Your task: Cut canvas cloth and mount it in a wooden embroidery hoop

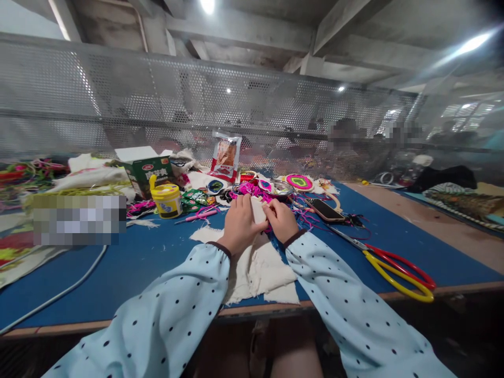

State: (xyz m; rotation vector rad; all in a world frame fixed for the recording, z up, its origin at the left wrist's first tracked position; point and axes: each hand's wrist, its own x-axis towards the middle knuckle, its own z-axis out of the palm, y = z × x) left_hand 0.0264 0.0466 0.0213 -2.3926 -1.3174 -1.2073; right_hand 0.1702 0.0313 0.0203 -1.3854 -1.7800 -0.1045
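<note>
Head view: the blue table [129, 262] fills the lower middle. Ragged cream cloth pieces [260, 268] lie flat at the middle of the table and reach its near edge. Scissors [397, 270] with yellow and red handles rest toward the table's right near corner. A yellow tub [167, 200] stands left of the table's middle and a phone [325, 209] lies right of it. Above the table's middle, the left hand [238, 226] and right hand [281, 220] meet, fingers closed on a small cream piece [258, 209]. The piece is pale, plain and roughly rectangular, held upright between them, with its lower part hidden by the fingers.
</note>
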